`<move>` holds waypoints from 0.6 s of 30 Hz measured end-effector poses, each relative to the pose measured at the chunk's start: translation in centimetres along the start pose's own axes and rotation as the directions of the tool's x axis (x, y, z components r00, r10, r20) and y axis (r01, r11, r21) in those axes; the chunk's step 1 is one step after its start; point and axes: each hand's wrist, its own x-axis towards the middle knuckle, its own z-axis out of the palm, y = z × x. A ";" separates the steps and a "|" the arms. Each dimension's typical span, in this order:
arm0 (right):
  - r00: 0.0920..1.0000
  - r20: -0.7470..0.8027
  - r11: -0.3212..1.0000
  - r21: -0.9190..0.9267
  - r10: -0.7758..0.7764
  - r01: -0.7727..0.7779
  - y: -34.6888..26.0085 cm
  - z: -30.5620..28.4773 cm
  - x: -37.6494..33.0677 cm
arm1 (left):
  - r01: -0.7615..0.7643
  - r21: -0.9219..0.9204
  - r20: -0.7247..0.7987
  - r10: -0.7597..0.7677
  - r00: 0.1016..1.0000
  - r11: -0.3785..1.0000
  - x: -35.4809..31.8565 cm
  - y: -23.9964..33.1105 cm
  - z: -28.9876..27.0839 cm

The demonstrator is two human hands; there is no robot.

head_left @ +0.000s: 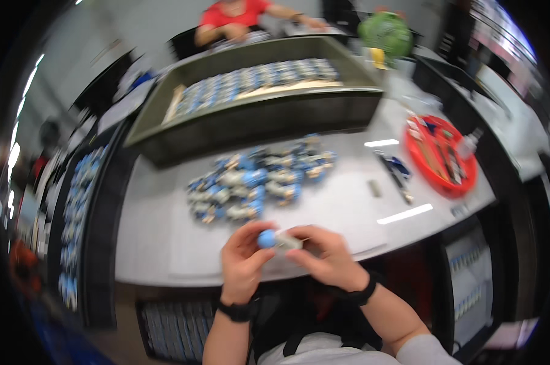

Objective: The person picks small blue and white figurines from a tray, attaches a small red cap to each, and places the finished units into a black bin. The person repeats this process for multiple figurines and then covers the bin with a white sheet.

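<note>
Between my two hands, above the table's near edge, is a small blue and whitish-grey figure-like piece (279,239). My left hand (245,255) closes its fingers and thumb around the rounded blue end. The pale end is pinched by my right hand (325,254), with the thumb in front. Motion blur hides the piece's finer detail. Just beyond my hands lies a loose pile of similar blue and grey pieces (238,190) on the white table (165,246).
A large olive bin (256,112) with rows of similar pieces stands at the back. To the right are a red tray of tools (418,159) and a dark pen-like tool (398,176). A black crate (104,243) flanks the left. A person in red (235,15) sits across.
</note>
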 end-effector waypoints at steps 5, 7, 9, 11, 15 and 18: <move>0.999 0.021 0.976 0.214 -0.043 0.037 -0.1 -1.0 0.3 | -0.069 0.231 -0.047 0.082 0.996 0.970 -1.0 0.4 1.3; 0.992 -0.078 0.979 0.170 -0.098 0.110 -0.6 -3.5 -0.9 | -0.095 0.355 -0.049 0.120 0.992 0.930 -1.4 0.6 2.5; 0.970 -0.209 0.989 0.044 -0.126 0.138 -1.4 -8.4 -3.6 | -0.043 0.500 -0.042 0.074 0.996 0.865 -1.4 -0.2 1.7; 0.907 -0.407 0.992 -0.108 -0.107 0.069 -2.6 -14.6 -7.3 | -0.035 0.611 -0.029 0.066 0.997 0.790 -1.6 -0.3 2.0; 0.589 -0.795 0.943 -0.290 -0.142 -0.165 -0.9 -28.4 -17.6 | -0.084 0.720 0.041 0.079 0.996 0.689 -1.7 -0.5 2.4; 0.303 -0.940 0.910 -0.258 -0.159 -0.323 0.6 -37.4 -27.8 | -0.114 0.782 0.068 0.098 0.993 0.613 -1.4 -0.7 2.6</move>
